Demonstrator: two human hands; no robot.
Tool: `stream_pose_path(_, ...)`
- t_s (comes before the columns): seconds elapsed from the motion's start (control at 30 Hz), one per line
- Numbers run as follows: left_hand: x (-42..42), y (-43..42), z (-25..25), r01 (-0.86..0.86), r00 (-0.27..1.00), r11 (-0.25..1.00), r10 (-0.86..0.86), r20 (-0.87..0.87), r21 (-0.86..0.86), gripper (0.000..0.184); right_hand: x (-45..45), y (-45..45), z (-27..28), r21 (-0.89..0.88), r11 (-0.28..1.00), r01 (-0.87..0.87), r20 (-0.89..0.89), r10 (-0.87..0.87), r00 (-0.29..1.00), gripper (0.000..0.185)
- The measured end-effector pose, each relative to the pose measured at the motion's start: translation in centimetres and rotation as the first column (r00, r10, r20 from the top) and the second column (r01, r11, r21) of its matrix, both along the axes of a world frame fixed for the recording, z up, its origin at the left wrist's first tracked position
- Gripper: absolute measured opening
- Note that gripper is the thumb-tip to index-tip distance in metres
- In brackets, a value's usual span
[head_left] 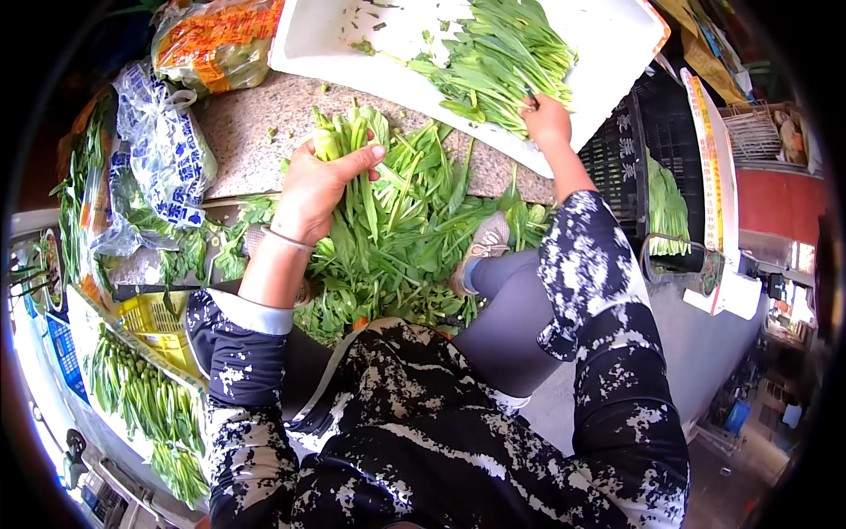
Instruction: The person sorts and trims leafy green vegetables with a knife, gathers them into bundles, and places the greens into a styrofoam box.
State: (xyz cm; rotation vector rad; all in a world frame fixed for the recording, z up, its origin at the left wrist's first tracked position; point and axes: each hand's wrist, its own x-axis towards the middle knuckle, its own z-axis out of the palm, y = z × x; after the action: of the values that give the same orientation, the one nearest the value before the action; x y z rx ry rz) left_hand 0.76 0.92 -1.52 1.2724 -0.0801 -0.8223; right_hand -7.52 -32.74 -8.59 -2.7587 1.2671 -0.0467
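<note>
Between the thumb and curled fingers of the left hand (308,189) sits a bunch of pale-stemmed green leafy vegetables (328,145), cut ends up, grip closed on stems. Right hand (550,123) is at a pile of long green leaves (507,53) in a white foam box (339,40); fingertips drawn together by the stems, cannot tell if any stem is pinched. Box overlaps a speckled stone slab (251,132); below the left hand, a loose heap of leafy greens (397,238) spreads between the feet. Left: clear bag with blue print (163,141), orange-printed bag (211,40) above it; right: black plastic crate (617,159).

Step in hand, judged: handling greens at the box, bunch held in reserve. Next move calls for a light right-hand pinch, stems kept parallel, left grip steady, no crushing.

Pile cut off at top edge; left fingertips partly behind stems, right ones mostly under the hand; left shoe mostly hidden; crate bottom too dark to read
</note>
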Motion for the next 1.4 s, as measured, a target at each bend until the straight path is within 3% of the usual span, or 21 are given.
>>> stream_pose_path(0.1,0.1,0.2,0.0,0.019,0.989,0.988,-0.042,0.144,0.156,0.023,0.0,-0.2,1.6,0.502,0.845,-0.182,0.464,-0.086,0.882,0.030)
stream_pose_path(0.13,0.0,0.3,0.2,0.009,0.989,0.988,-0.032,0.143,0.155,0.023,-0.3,1.2,3.1,0.501,0.844,-0.190,0.463,-0.076,0.883,0.030)
stream_pose_path(0.2,-0.3,0.0,0.8,0.010,0.975,0.976,-0.058,0.216,0.216,0.019,-0.8,3.9,6.1,0.600,0.685,-0.414,0.703,-0.205,0.681,0.024)
stream_pose_path(0.33,-0.2,-0.8,-0.8,-0.001,0.876,0.968,-0.121,0.467,0.253,0.018,-1.5,7.1,8.9,0.686,0.590,-0.426,0.668,-0.279,0.690,0.022)
stream_pose_path(0.4,-0.8,-1.0,0.4,-0.016,0.797,0.952,-0.173,0.579,0.305,0.021,-1.4,8.9,9.0,0.630,0.542,-0.556,0.703,-0.093,0.705,0.024)
stream_pose_path(0.47,-1.2,-1.4,-0.3,-0.122,0.643,0.918,-0.217,0.734,0.378,0.024,-1.4,10.7,9.2,0.509,0.618,-0.599,0.647,0.185,0.740,0.024)
stream_pose_path(0.5,-1.3,-1.5,-0.5,-0.146,0.568,0.913,-0.237,0.788,0.380,0.026,-1.4,11.6,9.3,0.545,0.577,-0.608,0.627,0.200,0.753,0.025)
stream_pose_path(0.53,-1.3,-1.6,-0.7,-0.146,0.569,0.912,-0.240,0.786,0.384,0.026,-1.3,12.3,9.3,0.581,0.535,-0.614,0.608,0.217,0.764,0.025)
stream_pose_path(0.57,-1.2,-1.7,-1.0,-0.035,0.666,0.929,-0.254,0.702,0.369,0.026,-1.2,12.9,9.1,0.583,0.532,-0.614,0.607,0.217,0.764,0.025)
stream_pose_path(0.63,-1.0,-1.9,-1.5,0.110,0.777,0.924,-0.310,0.548,0.366,0.026,-0.9,13.9,8.7,0.708,0.290,-0.644,0.662,0.046,0.748,0.026)
stream_pose_path(0.77,-1.1,-2.0,-1.1,0.085,0.908,0.951,-0.197,0.368,0.298,0.026,-0.9,15.1,9.8,0.766,0.344,-0.543,0.594,-0.056,0.803,0.024)
stream_pose_path(0.83,-0.9,-1.9,-0.8,0.072,0.976,0.987,-0.099,0.195,0.141,0.025,-1.0,15.2,9.6,0.809,0.282,-0.516,0.543,-0.020,0.840,0.030)
stream_pose_path(0.87,-0.9,-1.8,-0.7,0.072,0.976,0.987,-0.099,0.193,0.141,0.025,-1.1,15.5,9.3,0.810,0.281,-0.515,0.542,-0.020,0.840,0.030)
stream_pose_path(0.93,-0.9,-1.8,-0.6,0.075,0.979,0.988,-0.099,0.177,0.136,0.023,-1.1,16.4,8.8,0.848,0.102,-0.521,0.529,-0.097,0.843,0.035)
stream_pose_path(1.13,-0.8,-1.3,0.3,0.091,0.975,0.977,-0.127,0.185,0.192,0.025,-1.0,16.6,8.1,0.889,0.108,-0.445,0.458,-0.202,0.866,0.029)
stream_pose_path(1.3,-0.9,-1.1,-0.8,0.112,0.921,0.919,-0.239,0.308,0.378,0.024,-1.2,15.6,6.2,0.957,0.068,-0.282,0.286,-0.066,0.956,0.025)
stream_pose_path(1.37,-0.9,-0.9,-0.7,0.118,0.946,0.936,-0.208,0.247,0.332,0.024,-1.4,14.6,4.6,0.962,0.052,-0.268,0.271,-0.037,0.962,0.024)
stream_pose_path(1.4,-0.9,-0.7,-0.2,0.117,0.967,0.949,-0.176,0.185,0.292,0.024,-1.5,14.2,4.2,0.960,0.128,-0.250,0.240,0.085,0.967,0.027)
